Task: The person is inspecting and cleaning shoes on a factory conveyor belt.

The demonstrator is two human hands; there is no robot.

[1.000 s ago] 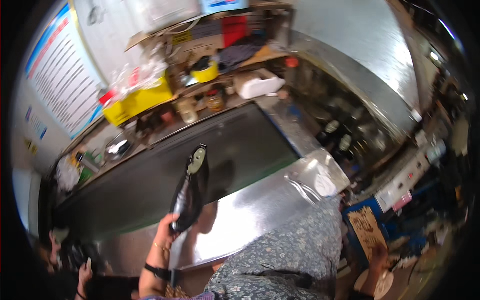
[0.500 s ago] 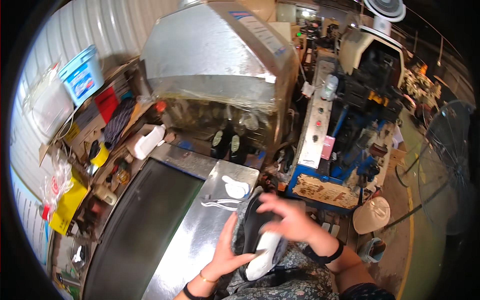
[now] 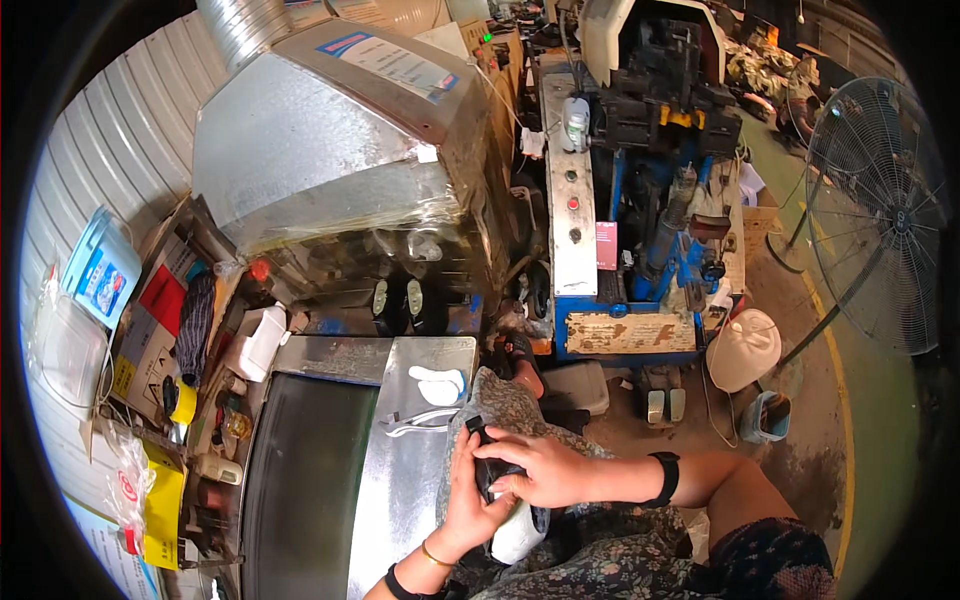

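A black shoe (image 3: 517, 537) with a white section at its near end lies over my lap, mostly covered by my hands. Wrapped along its left side, my left hand (image 3: 470, 505) holds it with the thumb across the top. My right hand (image 3: 545, 472) bends over the black part from the right, its fingertips pressed on it close to the left fingers. What the fingertips pinch there cannot be made out. Just beyond, on a shiny metal plate (image 3: 385, 500), lie a silver plier-like tool (image 3: 420, 422) and white pad-like pieces (image 3: 438, 385).
A dark conveyor belt (image 3: 305, 480) runs left of the plate, toward a metal hood (image 3: 310, 130) with a pair of black shoes (image 3: 395, 305) beneath. Ahead right stands a blue-framed machine (image 3: 630, 330). A white jug (image 3: 745, 350), a small bucket (image 3: 767, 415) and a large fan (image 3: 895, 215) occupy the right.
My right hand has come down from raised, spread fingers onto the shoe, beside my left hand. The shoe is now more covered. The whole view has shifted, bringing the floor at right into sight.
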